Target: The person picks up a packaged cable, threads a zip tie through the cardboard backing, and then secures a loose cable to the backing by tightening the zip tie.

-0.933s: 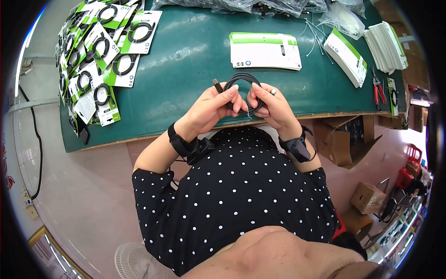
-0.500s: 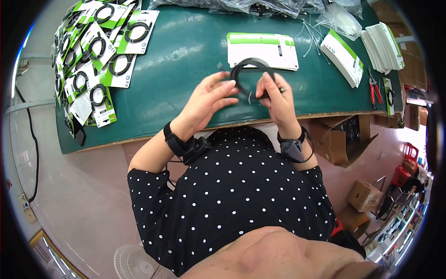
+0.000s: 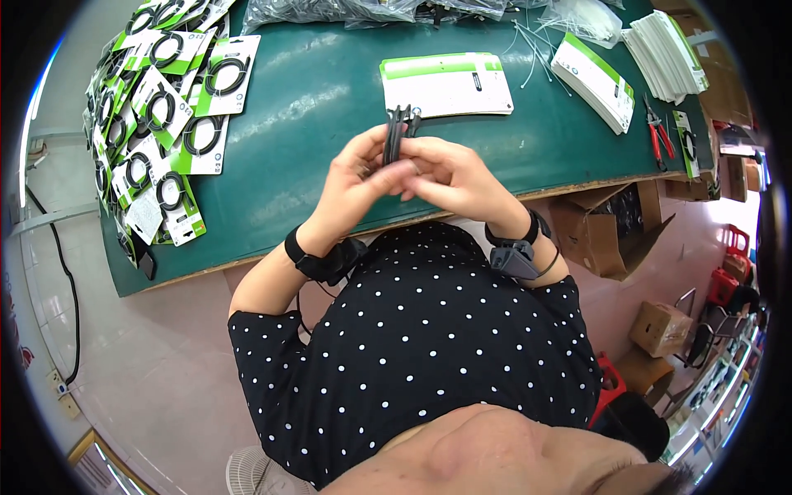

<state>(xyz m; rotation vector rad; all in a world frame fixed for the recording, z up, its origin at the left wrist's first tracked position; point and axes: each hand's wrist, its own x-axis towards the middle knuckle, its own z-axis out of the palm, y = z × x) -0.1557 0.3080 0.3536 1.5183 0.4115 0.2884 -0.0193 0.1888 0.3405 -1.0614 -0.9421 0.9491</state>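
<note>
A coiled black cable is held up edge-on over the near part of the green table. My left hand is closed round its left side, thumb toward the front. From the right my right hand pinches at the same coil, its fingertips meeting those of the left. A connector end pokes up above the fingers; part of the coil is hidden behind them. Just beyond the hands lies a stack of white and green cards.
Carded black cables lie heaped at the left. White cable ties, more card stacks and red-handled cutters are at the right. Plastic bags line the far edge. An open cardboard box stands below the table's right side.
The coil has turned from face-on to edge-on and shifted left. My left hand, open and apart before, now grips it. My right hand has moved left, closer to the left one.
</note>
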